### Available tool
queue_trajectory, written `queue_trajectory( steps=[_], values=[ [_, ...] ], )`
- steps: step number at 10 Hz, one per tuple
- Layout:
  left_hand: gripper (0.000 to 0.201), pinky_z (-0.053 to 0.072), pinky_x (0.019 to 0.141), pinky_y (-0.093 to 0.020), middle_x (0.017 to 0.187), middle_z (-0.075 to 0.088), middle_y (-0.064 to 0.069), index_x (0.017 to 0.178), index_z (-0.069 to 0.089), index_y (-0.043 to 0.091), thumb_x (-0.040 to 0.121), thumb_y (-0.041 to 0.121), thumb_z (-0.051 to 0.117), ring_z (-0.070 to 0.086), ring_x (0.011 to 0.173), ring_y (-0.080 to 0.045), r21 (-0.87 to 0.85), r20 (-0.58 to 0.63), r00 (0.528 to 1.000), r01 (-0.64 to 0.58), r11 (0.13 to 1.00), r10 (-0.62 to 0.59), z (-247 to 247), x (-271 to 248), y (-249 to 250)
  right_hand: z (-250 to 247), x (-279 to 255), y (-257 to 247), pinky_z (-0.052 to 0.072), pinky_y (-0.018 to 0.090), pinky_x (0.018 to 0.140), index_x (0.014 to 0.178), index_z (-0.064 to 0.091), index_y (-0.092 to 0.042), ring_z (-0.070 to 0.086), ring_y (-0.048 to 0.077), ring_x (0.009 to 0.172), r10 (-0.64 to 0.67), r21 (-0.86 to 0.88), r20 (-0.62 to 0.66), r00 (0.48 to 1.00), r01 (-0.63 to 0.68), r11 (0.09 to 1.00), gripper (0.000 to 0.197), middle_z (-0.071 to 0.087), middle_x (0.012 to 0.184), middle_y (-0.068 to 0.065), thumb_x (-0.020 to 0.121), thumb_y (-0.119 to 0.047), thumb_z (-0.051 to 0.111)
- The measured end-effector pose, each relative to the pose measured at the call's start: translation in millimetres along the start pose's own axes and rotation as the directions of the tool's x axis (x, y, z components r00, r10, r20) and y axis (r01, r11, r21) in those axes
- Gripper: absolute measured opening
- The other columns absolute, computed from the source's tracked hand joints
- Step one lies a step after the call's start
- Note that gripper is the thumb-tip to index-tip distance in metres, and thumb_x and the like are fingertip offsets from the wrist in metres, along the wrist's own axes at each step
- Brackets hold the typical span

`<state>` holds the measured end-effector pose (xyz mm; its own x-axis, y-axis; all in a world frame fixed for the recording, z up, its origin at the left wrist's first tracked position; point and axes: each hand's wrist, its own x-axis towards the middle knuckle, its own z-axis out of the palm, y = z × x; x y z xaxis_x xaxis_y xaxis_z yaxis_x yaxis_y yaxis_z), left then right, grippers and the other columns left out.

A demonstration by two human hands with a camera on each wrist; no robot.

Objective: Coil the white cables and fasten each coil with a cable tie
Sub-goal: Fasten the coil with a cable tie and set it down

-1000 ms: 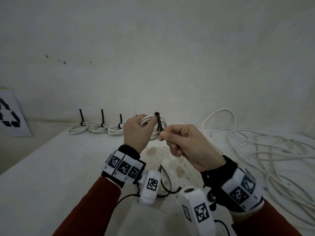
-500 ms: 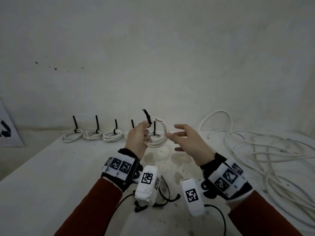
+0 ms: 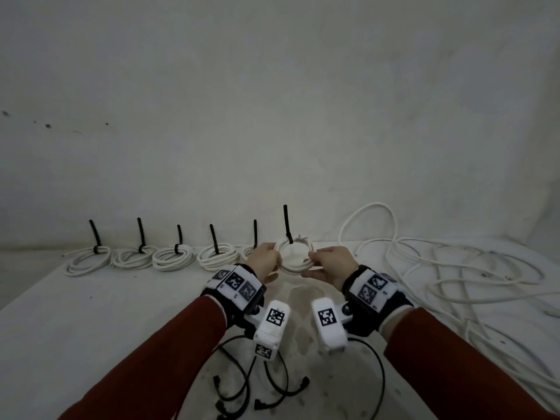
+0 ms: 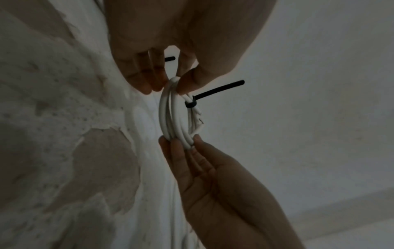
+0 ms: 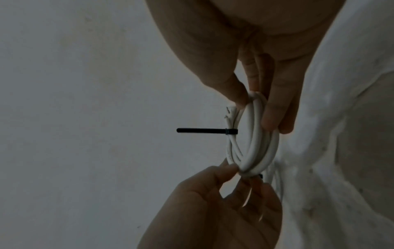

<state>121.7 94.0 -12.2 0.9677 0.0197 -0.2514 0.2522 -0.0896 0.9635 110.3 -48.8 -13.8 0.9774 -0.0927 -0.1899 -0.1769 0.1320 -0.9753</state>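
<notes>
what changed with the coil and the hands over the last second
The right hand let go of the cable tie it had been pulling, opened, then took the coil by its right side. The left hand kept hold of the left side throughout. Both hands carried the coil forward, toward the right end of the row of tied coils. The loose cables lie unchanged.

Both hands are holding the coil [image 3: 293, 256] at the table's [image 3: 91, 322] far edge, left hand [image 3: 264, 259] on its left, right hand [image 3: 332, 262] on its right. Tied coils [image 3: 174, 258] are sitting in a row to the left, loose cable [image 3: 454, 268] sprawling right.
</notes>
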Motion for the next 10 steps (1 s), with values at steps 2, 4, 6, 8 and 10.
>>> queue_trajectory(
  steps=[2, 4, 6, 8, 10],
  values=[
    [0.016, 0.049, 0.071, -0.044, 0.082, 0.056, -0.024, 0.091, 0.056, 0.005, 0.081, -0.007, 0.051, 0.057, 0.067, -0.032, 0.297, -0.063, 0.995, -0.05, 0.953, 0.072, 8, 42, -19, 1, 26, 9, 0.05, 0.03, 0.087, 0.109, 0.06, -0.006, 0.062, 0.029, 0.104, 0.027, -0.502, -0.1, 0.995, -0.074, 0.862, 0.033, 0.066, 0.111, 0.013, 0.096, -0.036, 0.053],
    [0.03, 0.032, 0.045, -0.028, 0.085, 0.06, -0.027, 0.059, 0.044, 0.006, 0.087, 0.008, 0.055, 0.046, 0.06, -0.023, 0.69, -0.085, 0.989, -0.027, 0.723, 0.118, 8, 49, -13, 3, 67, 22, 0.057, 0.023, 0.068, 0.123, 0.054, 0.001, 0.063, 0.017, 0.078, 0.166, -0.09, -0.164, 0.972, -0.182, 0.979, 0.034, 0.063, 0.109, 0.017, 0.092, -0.013, 0.056],
    [0.032, 0.029, 0.046, -0.024, 0.062, 0.044, -0.003, 0.06, 0.042, 0.01, 0.087, 0.017, 0.058, 0.042, 0.056, -0.016, 0.794, -0.058, 0.992, -0.024, 0.607, 0.115, 14, 52, -12, 3, 58, 18, 0.051, 0.023, 0.059, 0.092, 0.051, -0.012, 0.057, 0.017, 0.075, 0.15, -0.396, -0.022, 0.989, -0.146, 0.907, 0.006, 0.053, 0.085, 0.003, 0.09, -0.011, 0.056],
    [0.029, 0.036, 0.05, -0.023, 0.061, 0.049, -0.003, 0.064, 0.052, 0.01, 0.092, 0.016, 0.051, 0.048, 0.059, -0.017, 0.778, -0.044, 0.98, -0.09, 0.622, 0.196, 12, 40, -2, -12, 42, 0, 0.052, 0.036, 0.065, 0.098, 0.064, 0.002, 0.059, 0.027, 0.067, 0.013, -0.63, -0.019, 1.0, -0.022, 0.776, 0.015, 0.058, 0.079, 0.013, 0.089, -0.008, 0.057],
    [0.018, 0.041, 0.074, -0.024, 0.108, 0.065, -0.008, 0.09, 0.07, 0.013, 0.09, 0.01, 0.053, 0.059, 0.096, -0.024, 0.74, 0.05, 0.913, -0.306, 0.599, 0.405, 21, 12, 11, -70, 15, -20, 0.048, 0.03, 0.076, 0.105, 0.061, 0.0, 0.061, 0.029, 0.1, -0.101, -0.988, -0.011, 0.995, 0.005, 0.156, 0.021, 0.062, 0.108, 0.013, 0.089, -0.013, 0.058]
  ],
)
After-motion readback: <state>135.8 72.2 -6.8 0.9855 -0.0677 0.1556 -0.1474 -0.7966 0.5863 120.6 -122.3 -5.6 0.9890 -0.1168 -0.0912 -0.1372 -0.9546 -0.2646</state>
